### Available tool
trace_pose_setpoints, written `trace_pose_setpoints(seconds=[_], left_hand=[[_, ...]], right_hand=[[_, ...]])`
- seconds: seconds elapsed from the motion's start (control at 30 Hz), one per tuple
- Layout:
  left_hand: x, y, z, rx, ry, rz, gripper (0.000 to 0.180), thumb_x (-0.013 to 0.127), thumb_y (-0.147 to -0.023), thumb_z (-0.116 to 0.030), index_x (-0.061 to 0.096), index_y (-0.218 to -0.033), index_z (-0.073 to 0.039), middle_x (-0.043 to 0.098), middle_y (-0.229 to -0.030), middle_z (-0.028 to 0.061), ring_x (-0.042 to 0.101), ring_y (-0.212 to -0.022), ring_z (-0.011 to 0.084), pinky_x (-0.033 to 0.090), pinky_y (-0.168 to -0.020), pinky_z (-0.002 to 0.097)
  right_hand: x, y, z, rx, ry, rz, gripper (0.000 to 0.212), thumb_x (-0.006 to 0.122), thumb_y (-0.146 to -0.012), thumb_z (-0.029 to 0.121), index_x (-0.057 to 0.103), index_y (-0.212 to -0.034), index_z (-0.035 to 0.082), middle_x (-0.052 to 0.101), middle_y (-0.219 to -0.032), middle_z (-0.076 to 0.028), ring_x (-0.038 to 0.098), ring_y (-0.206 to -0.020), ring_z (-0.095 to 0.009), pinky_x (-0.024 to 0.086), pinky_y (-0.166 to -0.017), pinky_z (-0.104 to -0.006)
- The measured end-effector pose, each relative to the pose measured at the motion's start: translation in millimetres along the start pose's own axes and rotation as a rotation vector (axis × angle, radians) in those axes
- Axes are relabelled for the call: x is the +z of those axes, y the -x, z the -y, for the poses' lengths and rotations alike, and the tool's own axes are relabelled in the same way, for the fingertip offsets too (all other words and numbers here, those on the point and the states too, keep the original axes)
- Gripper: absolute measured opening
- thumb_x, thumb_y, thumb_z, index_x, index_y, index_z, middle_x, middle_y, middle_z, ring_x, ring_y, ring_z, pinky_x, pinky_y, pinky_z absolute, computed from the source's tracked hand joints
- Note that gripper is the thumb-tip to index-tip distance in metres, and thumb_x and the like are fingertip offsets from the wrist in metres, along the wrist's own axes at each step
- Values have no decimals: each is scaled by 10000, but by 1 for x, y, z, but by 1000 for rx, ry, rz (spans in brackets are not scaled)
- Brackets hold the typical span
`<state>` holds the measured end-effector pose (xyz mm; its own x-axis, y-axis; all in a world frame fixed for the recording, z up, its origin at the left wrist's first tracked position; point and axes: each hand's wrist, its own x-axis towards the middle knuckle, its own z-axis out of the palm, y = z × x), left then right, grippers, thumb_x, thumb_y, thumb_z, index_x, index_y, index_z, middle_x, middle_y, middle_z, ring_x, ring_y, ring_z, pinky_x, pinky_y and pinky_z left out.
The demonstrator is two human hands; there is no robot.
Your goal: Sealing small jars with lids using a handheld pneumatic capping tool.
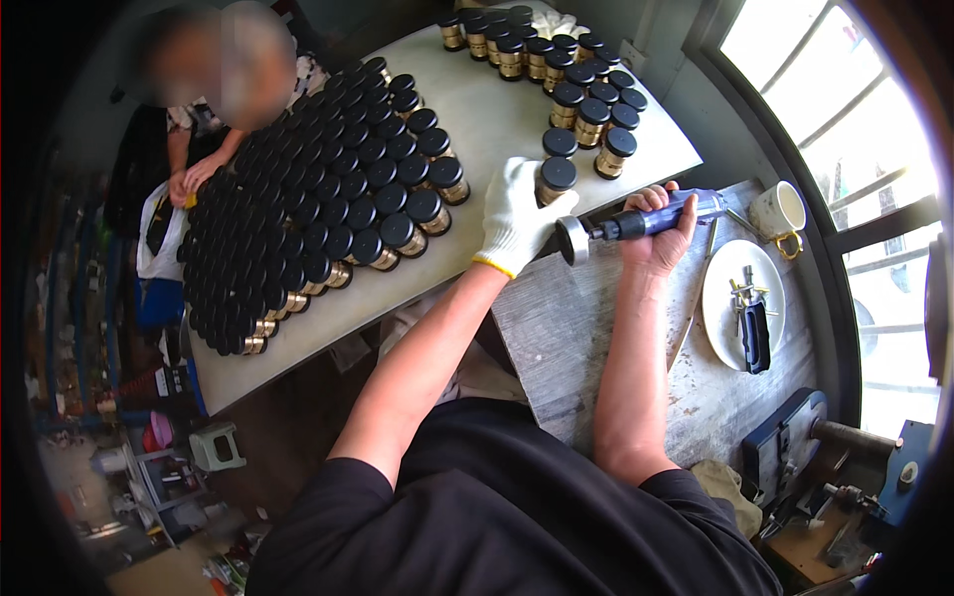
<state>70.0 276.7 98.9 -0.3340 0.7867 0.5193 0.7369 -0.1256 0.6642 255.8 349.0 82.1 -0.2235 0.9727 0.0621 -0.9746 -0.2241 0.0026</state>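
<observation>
A black-capped gold jar [556, 178] at the white table's [477, 109] edge is clasped by the gloved left hand [514, 217]. At three o'clock, a blue cylindrical power tool [636, 223] is gripped by the bare right hand's [656, 233] closed fingers over bare grey bench [566, 348].

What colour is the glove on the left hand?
White with a yellow cuff edge; the left hand shows it clearly in the head view.

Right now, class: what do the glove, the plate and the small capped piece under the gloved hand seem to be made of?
Glove on the left hand: white knitted fabric, matte, with a yellow cuff. Plate: probably glazed ceramic, white and smooth. Capped piece: glossy gold body, probably metal; matte black cap, possibly plastic.
</observation>
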Motion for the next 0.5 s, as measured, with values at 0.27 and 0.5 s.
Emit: trace_pose_setpoints(seconds=[0.27,0.5], left_hand=[[-61,30,-6,-425,835,254,224,687,-890,-110,575,-1056,-11,661,-880,58,651,-747,111,534,-694,256],[-93,45,-40,-313,243,624,355,782,-819,-268,631,-1020,-18,681,-820,108,678,-700,217,537,-620,329]], right_hand=[[-3,2,2,-10,22,-14,332,626,-952,368,521,-1063,73,473,-777,-13,474,-701,-141,413,-712,-295],[-2,0,-7,94,-17,28,314,647,-940,324,534,-1039,49,480,-762,-36,479,-684,-163,439,-685,-306]])
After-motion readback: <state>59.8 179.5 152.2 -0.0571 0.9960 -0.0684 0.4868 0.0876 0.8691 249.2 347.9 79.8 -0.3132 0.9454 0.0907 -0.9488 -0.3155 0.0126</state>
